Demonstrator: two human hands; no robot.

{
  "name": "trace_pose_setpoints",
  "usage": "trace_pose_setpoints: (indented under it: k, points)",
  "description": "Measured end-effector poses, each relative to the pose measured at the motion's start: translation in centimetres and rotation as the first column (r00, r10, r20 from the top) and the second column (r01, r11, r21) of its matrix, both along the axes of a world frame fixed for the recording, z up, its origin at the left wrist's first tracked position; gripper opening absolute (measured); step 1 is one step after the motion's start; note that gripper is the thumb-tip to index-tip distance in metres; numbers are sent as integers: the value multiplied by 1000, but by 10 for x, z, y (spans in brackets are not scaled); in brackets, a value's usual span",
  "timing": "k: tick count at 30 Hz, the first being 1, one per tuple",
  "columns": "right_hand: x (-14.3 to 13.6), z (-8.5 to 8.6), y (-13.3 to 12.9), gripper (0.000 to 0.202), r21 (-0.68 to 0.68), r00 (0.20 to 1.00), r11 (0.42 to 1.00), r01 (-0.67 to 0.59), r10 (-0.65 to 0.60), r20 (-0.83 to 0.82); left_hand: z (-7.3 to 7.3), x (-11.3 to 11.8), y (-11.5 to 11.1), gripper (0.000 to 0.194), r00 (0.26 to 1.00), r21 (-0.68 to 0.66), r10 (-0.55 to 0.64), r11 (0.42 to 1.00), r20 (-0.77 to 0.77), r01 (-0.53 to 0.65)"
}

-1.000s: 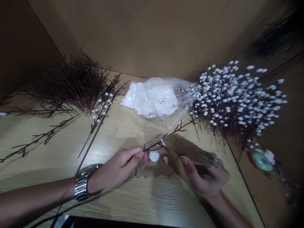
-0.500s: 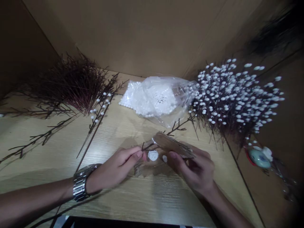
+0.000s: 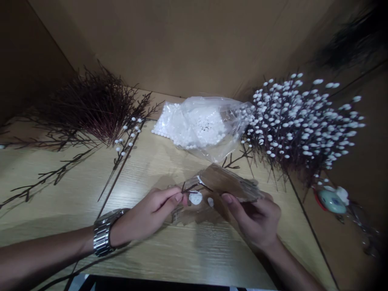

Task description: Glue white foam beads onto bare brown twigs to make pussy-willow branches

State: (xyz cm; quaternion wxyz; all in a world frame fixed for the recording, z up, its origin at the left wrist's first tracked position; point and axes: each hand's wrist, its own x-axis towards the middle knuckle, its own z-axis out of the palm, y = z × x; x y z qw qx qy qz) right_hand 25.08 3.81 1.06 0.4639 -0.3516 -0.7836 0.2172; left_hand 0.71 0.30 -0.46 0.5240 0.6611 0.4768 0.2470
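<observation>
My left hand (image 3: 153, 212), with a metal watch (image 3: 103, 233) on its wrist, pinches a thin dark twig (image 3: 190, 188). White stuff shows on the twig near a piece of cardboard (image 3: 228, 181), which my right hand (image 3: 260, 220) grips and holds tilted, its edge over part of the twig. Beneath both lies another cardboard piece (image 3: 178, 218) with a large white blob (image 3: 195, 197) and a smaller white spot (image 3: 210, 201); the blobs look like glue or paste. The fingers of my right hand behind the cardboard are hidden.
Behind the hands sits a clear plastic bag (image 3: 209, 129) of small white balls. A heap of bare dark twigs (image 3: 100, 105) lies left, with white-tipped twigs (image 3: 129, 137) beside it. A bunch of white-tipped twigs (image 3: 300, 121) and a pale green object (image 3: 332, 201) are on the right.
My right hand has shifted slightly right, and its cardboard has turned so more of the flat face shows. More of the twig is visible. My left hand has stayed almost still.
</observation>
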Motion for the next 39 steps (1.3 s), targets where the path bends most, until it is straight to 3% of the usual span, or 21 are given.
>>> trace_pose_setpoints:
  k: [28, 32, 36, 39]
  points:
    - [-1, 1, 2, 23, -70, 1000, 997, -12, 13, 20, -3, -1, -1, 35, 1000, 3, -19, 1000, -6, 19]
    - [1, 6, -1, 12, -40, 998, 999, 15, -17, -57, -2, -1, -1, 36, 999, -4, -9, 1000, -31, 9]
    - [5, 8, -3, 14, -5, 991, 996, 93, -93, -91, -2, -1, 0, 35, 1000, 14, -6, 1000, -22, 6]
    - [6, 7, -2, 16, -23, 995, 997, 75, -77, -71, -2, 0, 0, 36, 1000, 10, 1, 1000, -4, -1]
